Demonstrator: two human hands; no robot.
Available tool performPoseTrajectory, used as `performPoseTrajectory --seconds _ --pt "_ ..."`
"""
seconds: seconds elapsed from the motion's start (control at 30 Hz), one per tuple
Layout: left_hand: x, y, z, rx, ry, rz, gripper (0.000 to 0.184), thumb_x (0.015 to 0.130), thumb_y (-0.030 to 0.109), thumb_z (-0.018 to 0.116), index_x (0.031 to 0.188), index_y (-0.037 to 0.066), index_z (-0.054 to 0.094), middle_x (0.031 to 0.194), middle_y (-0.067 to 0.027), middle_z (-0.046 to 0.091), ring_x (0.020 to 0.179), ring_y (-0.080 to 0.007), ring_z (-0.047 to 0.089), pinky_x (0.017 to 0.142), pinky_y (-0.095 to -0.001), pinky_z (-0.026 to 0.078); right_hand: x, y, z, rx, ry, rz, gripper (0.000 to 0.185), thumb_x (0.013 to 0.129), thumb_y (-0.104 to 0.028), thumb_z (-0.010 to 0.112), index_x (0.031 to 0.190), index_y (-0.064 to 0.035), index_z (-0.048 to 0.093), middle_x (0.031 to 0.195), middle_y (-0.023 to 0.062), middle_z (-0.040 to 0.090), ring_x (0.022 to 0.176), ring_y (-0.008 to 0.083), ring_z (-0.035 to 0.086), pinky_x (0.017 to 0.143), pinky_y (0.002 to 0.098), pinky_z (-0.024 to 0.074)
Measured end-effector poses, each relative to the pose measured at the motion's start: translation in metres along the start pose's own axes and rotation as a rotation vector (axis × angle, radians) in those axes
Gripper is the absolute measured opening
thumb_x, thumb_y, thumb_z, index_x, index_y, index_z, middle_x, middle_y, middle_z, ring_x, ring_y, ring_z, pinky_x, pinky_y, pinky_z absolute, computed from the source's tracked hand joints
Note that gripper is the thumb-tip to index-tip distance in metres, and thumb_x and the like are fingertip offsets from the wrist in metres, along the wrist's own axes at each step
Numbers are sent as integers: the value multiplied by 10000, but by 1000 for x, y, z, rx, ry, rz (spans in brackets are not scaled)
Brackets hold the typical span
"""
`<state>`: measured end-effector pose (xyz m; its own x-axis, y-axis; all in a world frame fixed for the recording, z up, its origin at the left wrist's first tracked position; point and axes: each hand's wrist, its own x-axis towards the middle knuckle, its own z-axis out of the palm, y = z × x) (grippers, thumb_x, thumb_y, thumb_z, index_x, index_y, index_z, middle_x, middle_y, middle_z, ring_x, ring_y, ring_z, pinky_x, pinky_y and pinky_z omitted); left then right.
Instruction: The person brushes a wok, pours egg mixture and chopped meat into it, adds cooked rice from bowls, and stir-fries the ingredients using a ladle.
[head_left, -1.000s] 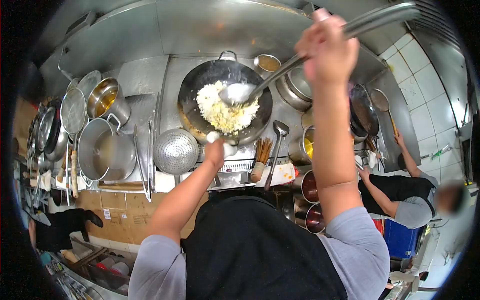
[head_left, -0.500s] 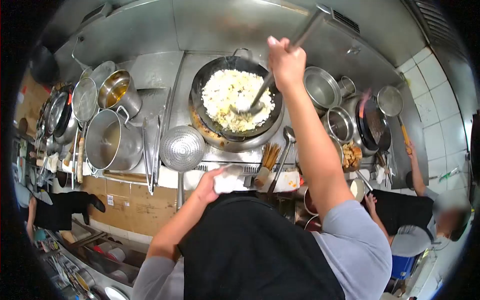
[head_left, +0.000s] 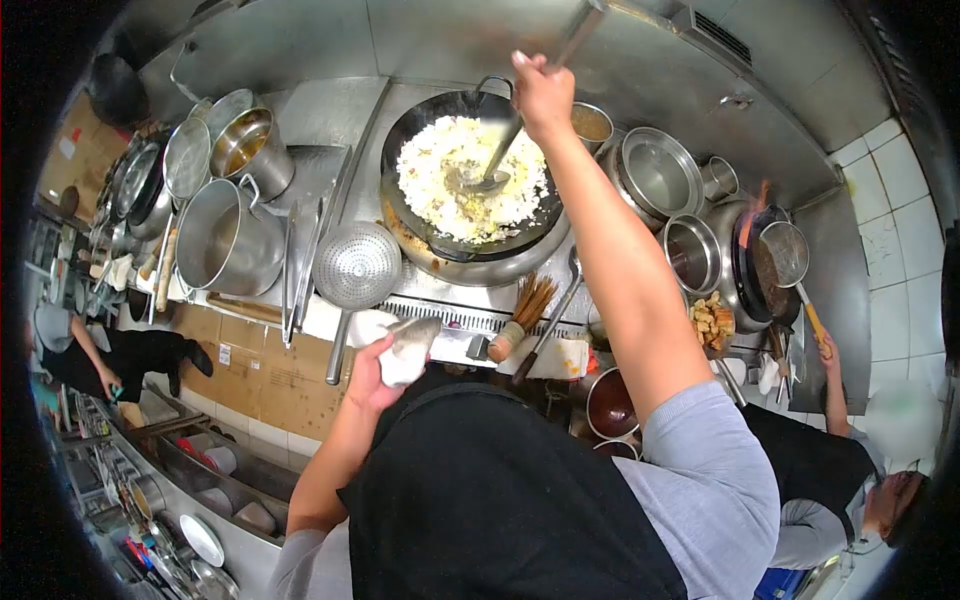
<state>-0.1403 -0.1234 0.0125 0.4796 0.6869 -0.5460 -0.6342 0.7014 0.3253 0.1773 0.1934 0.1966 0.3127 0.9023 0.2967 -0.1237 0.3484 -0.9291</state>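
My right hand (head_left: 545, 100) grips the long handle of a wok ladle (head_left: 487, 183). The ladle's head rests in pale, egg-flecked fried rice (head_left: 440, 145), which covers the bottom of a black wok (head_left: 393, 120) on the burner. Down at the counter's front edge, my left hand (head_left: 368, 375) is closed round a folded white cloth (head_left: 402, 368) with a greyish patch on top. Left of the wok lies a perforated skimmer (head_left: 357, 265), and a bamboo brush (head_left: 520, 315) sits in front of it.
Pots (head_left: 230, 240) and strainers crowd the left counter. To the right stand a water-filled pan (head_left: 660, 175), a steel pot (head_left: 692, 255) and a bowl of fried pieces (head_left: 712, 325). A co-worker (head_left: 815, 460) holds a strainer (head_left: 785, 252) at the right; another person (head_left: 110, 360) is far left.
The ladle's head has shifted slightly up and left in the rice, with my right hand. My left hand has moved left and down with the cloth. The whole view has turned slightly.
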Motion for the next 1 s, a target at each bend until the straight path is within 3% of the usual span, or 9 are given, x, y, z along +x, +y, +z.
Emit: performPoseTrajectory --seconds 0.17,0.2,0.43,0.5,0.6,0.67,0.77,0.9,1.0 --pt "32 22 30 -5 -2 108 474 1043 320 482 1409 27 551 1305 -133 681 1160 -305 668 966 -476 527 -64 -51 28 -25 -191 -182 377 954 -190 752 658 -109 533 597 -42 536 542 67 476 506 294 389" --pt "42 27 33 37 -25 107 447 1052 330 468 1384 45 563 1314 -109 678 1176 -292 659 982 -490 510 -48 24 6 25 -234 -80 396 970 -232 725 658 -116 509 613 -33 556 555 72 522 507 293 407" --pt "139 62 60 245 56 -57 331 1058 296 517 1294 64 529 1195 -171 685 1052 -333 698 884 -528 586 51 -35 -85 147 436 -26 338 1000 -211 672 760 -152 442 583 -29 413 455 128 397 443 324 370" --pt "195 65 53 322 64 -56 334 1040 290 541 1229 15 527 1101 -175 692 975 -357 715 863 -579 594 18 20 -67 -205 589 -65 321 1004 -197 664 766 -157 452 587 -21 425 454 136 401 436 330 369" --pt "207 54 67 347 212 -92 288 1004 183 550 1161 -59 542 1019 -189 685 892 -382 729 763 -589 615 -31 11 -30 333 369 138 297 995 -160 659 772 -173 463 612 -1 456 465 148 413 442 362 393" --pt "182 29 63 327 288 59 268 987 104 522 1172 -90 540 1005 -208 669 886 -400 731 708 -573 637 -41 -27 -28 216 198 242 326 986 -161 662 744 -171 444 611 -4 429 468 144 389 463 361 386" --pt "70 19 143 277 350 -102 272 982 78 481 1208 -67 524 1052 -230 661 869 -418 726 707 -590 631 -45 -89 -24 182 -15 392 378 977 -181 675 695 -163 423 582 -19 378 455 128 335 482 330 332" --pt "117 23 138 272 364 -161 232 980 104 490 1144 -52 539 1034 -226 666 832 -407 720 708 -549 627 -60 -77 23 -112 238 154 294 939 -157 734 714 -100 554 575 -3 480 436 129 431 415 328 358" --pt "167 -6 68 269 217 151 191 947 53 545 1107 -50 547 939 -201 672 813 -339 729 694 -485 631 -27 -5 10 -269 248 -106 287 935 -153 749 711 -97 579 571 -1 518 443 127 490 408 303 378"
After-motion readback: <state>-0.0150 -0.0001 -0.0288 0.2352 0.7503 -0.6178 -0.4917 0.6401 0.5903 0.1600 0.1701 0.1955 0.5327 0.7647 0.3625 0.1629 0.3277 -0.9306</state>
